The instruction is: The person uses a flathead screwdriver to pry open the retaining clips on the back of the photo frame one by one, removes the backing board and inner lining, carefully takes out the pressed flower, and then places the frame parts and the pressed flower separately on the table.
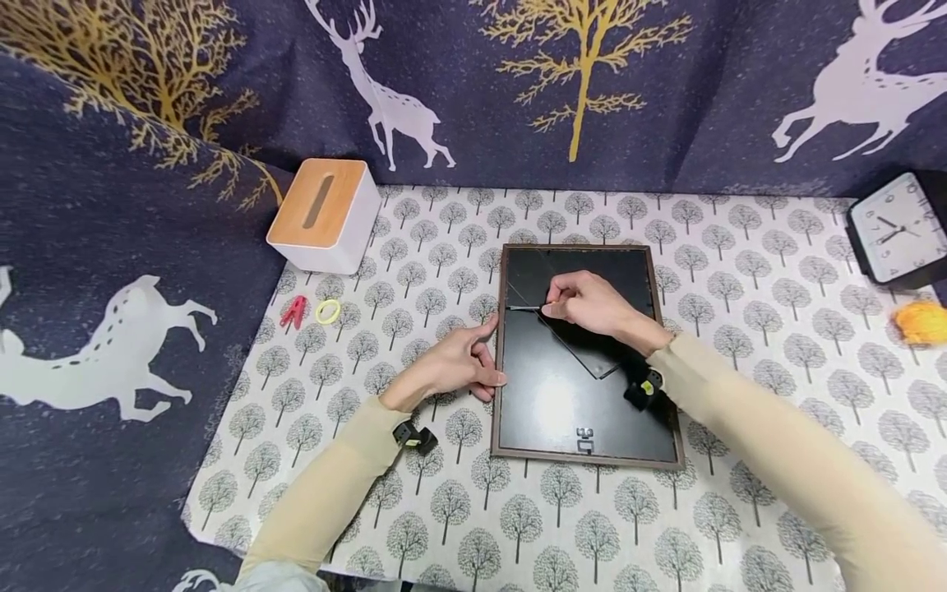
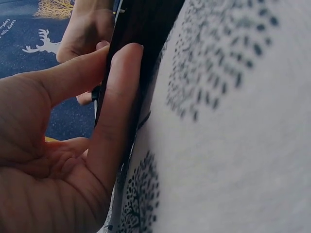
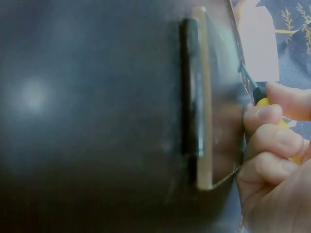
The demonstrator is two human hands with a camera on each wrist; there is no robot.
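A picture frame with a brown rim lies back side up, showing its black backing and a folded stand leg. My right hand grips a screwdriver with a yellow handle and black collar. Its thin metal shaft points left, and its tip meets the inner side of the frame's left rim. The left hand holds that same rim, the thumb over its edge and fingers against its outer side. In the left wrist view, fingers lie along the frame's dark side.
A tissue box with a wooden lid stands at the back left. Before it lie a red clip and a yellow ring. At the right are a black-cased clock and an orange-yellow bundle. A tree-patterned cloth covers the table.
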